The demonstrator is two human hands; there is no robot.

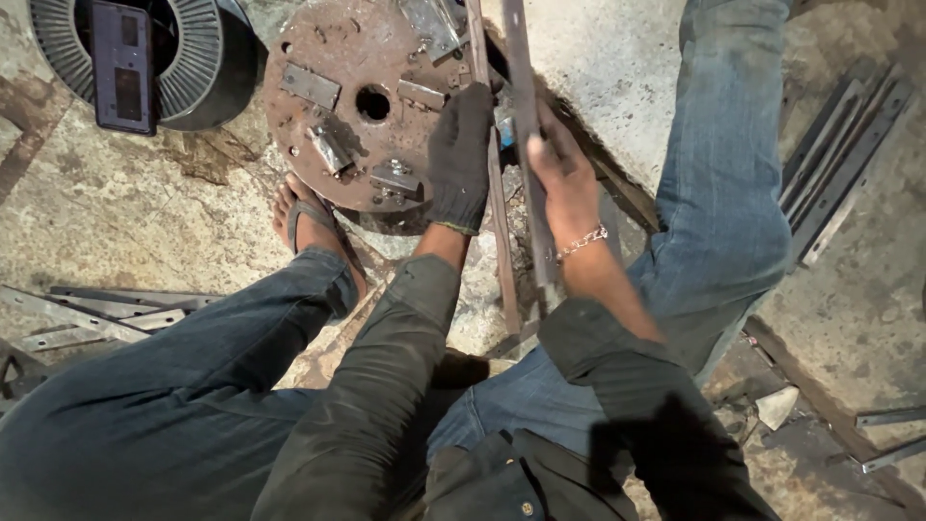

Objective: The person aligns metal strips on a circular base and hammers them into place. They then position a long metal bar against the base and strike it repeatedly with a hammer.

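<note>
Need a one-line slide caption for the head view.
Seated on the floor, gloved left hand and bare right hand hold two flat steel bars against a rusty round plate.

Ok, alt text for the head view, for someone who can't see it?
A seated person holds two flat metal bars: gloved left hand on one, bare right hand on the other, beside a rusty round plate. More strips lie on the concrete floor.

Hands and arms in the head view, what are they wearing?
The left hand wears a black knit glove with a thin light band at its cuff. The right hand is bare, with a silvery chain bracelet at the wrist. Both arms have dark olive-grey sleeves, rolled or pushed back to leave the forearms bare.
</note>
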